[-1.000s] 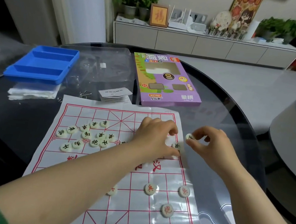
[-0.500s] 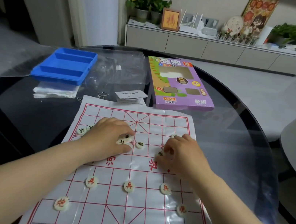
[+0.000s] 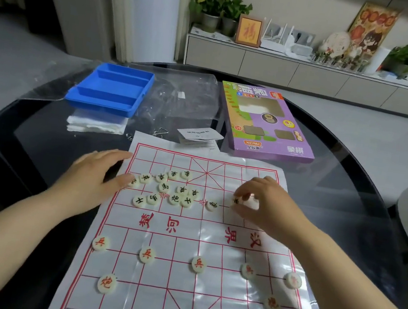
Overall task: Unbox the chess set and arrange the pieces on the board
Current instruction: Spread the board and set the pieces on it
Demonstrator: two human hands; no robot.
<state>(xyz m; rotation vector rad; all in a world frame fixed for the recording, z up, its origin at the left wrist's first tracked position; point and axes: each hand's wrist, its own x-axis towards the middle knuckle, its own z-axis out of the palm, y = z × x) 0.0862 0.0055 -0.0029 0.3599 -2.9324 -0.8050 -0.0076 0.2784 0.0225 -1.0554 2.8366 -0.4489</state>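
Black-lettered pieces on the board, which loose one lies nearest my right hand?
The lone piece just left of the right hand; the others cluster farther left.

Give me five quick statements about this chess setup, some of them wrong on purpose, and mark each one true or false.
1. The right hand pinches a piece over the far half of the board. True.
2. The blue tray is full of pieces. False: the compartments that show hold nothing.
3. Five red pieces lie in a row across the near half of the board. True.
4. The purple box stands upright. False: it lies flat on the table, beyond the board.
5. The black-lettered pieces are lined up along the far edge. False: they lie in a loose cluster on the left of the far half.
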